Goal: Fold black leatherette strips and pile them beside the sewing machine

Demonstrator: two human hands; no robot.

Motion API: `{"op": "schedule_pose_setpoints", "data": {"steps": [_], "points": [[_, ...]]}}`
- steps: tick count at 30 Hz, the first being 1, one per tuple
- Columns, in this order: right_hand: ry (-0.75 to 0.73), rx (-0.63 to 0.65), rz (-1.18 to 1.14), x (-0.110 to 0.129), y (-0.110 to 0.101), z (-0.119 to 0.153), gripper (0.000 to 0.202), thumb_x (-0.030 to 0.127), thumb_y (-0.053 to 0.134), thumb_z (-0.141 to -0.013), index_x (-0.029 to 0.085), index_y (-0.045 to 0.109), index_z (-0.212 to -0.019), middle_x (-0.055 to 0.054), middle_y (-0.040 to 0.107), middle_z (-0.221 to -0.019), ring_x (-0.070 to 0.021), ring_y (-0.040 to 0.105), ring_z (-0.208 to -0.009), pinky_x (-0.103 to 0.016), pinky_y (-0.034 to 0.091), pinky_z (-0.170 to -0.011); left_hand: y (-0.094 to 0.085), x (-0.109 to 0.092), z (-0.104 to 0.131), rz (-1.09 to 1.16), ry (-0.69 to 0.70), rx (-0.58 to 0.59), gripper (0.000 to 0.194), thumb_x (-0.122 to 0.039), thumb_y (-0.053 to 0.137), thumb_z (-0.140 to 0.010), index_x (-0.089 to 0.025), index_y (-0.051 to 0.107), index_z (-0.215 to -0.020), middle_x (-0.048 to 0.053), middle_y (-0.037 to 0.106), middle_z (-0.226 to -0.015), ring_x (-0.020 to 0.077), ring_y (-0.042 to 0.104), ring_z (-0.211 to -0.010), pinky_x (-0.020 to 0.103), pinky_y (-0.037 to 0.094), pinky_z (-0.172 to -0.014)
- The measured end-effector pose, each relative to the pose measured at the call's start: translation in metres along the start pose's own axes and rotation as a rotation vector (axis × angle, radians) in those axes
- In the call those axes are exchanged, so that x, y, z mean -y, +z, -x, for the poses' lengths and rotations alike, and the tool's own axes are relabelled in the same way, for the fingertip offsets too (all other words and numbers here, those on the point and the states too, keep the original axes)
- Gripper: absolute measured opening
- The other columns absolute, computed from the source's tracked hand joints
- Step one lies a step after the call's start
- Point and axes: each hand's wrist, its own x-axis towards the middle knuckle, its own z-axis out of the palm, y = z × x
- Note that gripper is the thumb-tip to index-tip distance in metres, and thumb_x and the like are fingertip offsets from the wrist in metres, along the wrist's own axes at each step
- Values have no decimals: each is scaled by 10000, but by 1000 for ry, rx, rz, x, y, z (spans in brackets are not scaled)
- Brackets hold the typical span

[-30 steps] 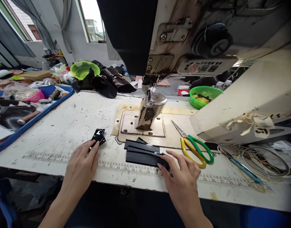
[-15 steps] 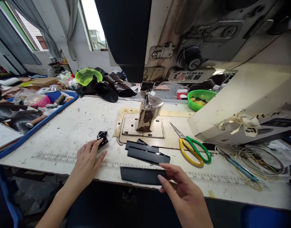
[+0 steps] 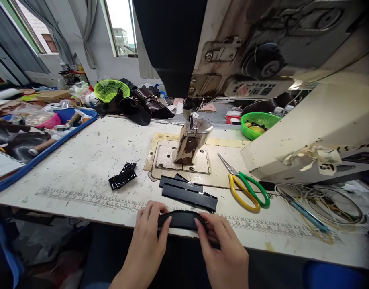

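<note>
At the table's front edge a black strip (image 3: 182, 220), leather-like, bows upward between my two hands. My left hand (image 3: 151, 228) pinches its left end, thumb on the near face. The right end is gripped by my right hand (image 3: 220, 237), again with the thumb in front. Just beyond lie more black strips (image 3: 188, 194), overlapping one another. Two short glossy black pieces (image 3: 123, 176) rest one over the other, farther left. The undersides of the held strip's ends are hidden by my fingers.
A post-bed sewing machine (image 3: 192, 140) stands behind the strips. Scissors (image 3: 247, 186) with yellow and green handles lie to the right, near a coil of cord (image 3: 331, 204) and a blue-handled tool (image 3: 307, 214). A blue tray (image 3: 64, 142) of spools borders the left side.
My left hand has left the glossy pieces and moved right onto the strip's left end. The strip, flatter before, is now bent between both hands. Another glossy piece now lies with the first.
</note>
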Motion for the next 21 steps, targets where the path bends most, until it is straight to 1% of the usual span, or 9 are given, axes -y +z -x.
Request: {"op": "schedule_pose_setpoints", "data": {"steps": [2, 5, 7, 9, 12, 14, 16, 18, 21], "points": [[-139, -44, 66, 8, 7, -2, 175, 201, 578, -996, 213, 706, -1115, -61, 698, -945, -154, 723, -787, -213, 610, -732, 3, -4, -5, 8, -16, -18, 174, -172, 440, -989, -231, 544, -1115, 44, 612, -987, 176, 659, -846, 289, 548, -680], [-246, -35, 55, 17, 14, -3, 316, 98, 544, -993, 170, 658, -1278, -100, 681, -1007, -172, 708, -908, -240, 603, -784, 11, -9, -6, -68, 45, -123, 281, -163, 430, -1005, -176, 511, -1273, 51, 632, -965, 187, 660, -834, 320, 536, -715], [-283, 25, 1, 19, 17, -2, 388, 61, 516, -991, 138, 602, -1362, -130, 687, -1061, -201, 690, -980, -297, 609, -830, 13, -10, -3, -119, 134, -193, 249, -137, 451, -1008, -159, 541, -1240, 44, 667, -949, 183, 655, -834, 335, 512, -784], [-312, 92, -37, 17, 16, -1, 412, 37, 502, -985, 121, 583, -1380, -140, 705, -1098, -221, 679, -1007, -354, 614, -865, 12, -6, 0, -134, 229, -219, 222, -102, 484, -1000, -152, 582, -1193, 67, 695, -1046, 187, 655, -926, 338, 483, -862], [-356, 149, -52, 9, 12, -3, 401, 9, 531, -963, 126, 615, -1337, -117, 734, -1137, -229, 679, -1068, -379, 617, -912, 5, 3, 5, -206, 349, -158, 336, -76, 505, -984, -108, 575, -1312, 142, 639, -1266, 225, 610, -1106, 356, 452, -951], [-396, 175, -55, 2, 8, -4, 418, -16, 535, -950, 126, 616, -1335, -105, 735, -1187, -225, 660, -1175, -367, 602, -976, 0, 10, 7, -274, 414, -65, 442, -34, 455, -976, -84, 518, -1410, 163, 604, -1313, 240, 574, -1172, 373, 430, -1010], [-426, 204, -54, -3, 6, -4, 439, -39, 512, -944, 115, 611, -1343, -117, 703, -1273, -213, 620, -1267, -344, 574, -1035, -3, 15, 8, -290, 462, -6, 520, 35, 389, -946, -76, 491, -1443, 149, 612, -1297, 231, 545, -1221, 377, 388, -1082], [-419, 217, -39, -7, 4, -4, 438, -46, 495, -943, 110, 624, -1332, -141, 660, -1343, -207, 600, -1298, -334, 558, -1057, -5, 20, 6, -239, 513, 8, 543, 73, 370, -922, -68, 507, -1428, 134, 624, -1294, 221, 521, -1267, 384, 343, -1146], [-404, 215, -1, -9, 4, 0, 419, -39, 503, -944, 117, 647, -1305, -150, 660, -1341, -214, 607, -1289, -359, 564, -1052, -7, 28, -1, -82, 596, 35, 502, 71, 405, -926, -59, 536, -1392, 122, 611, -1364, 223, 466, -1370, 389, 312, -1203]]}}
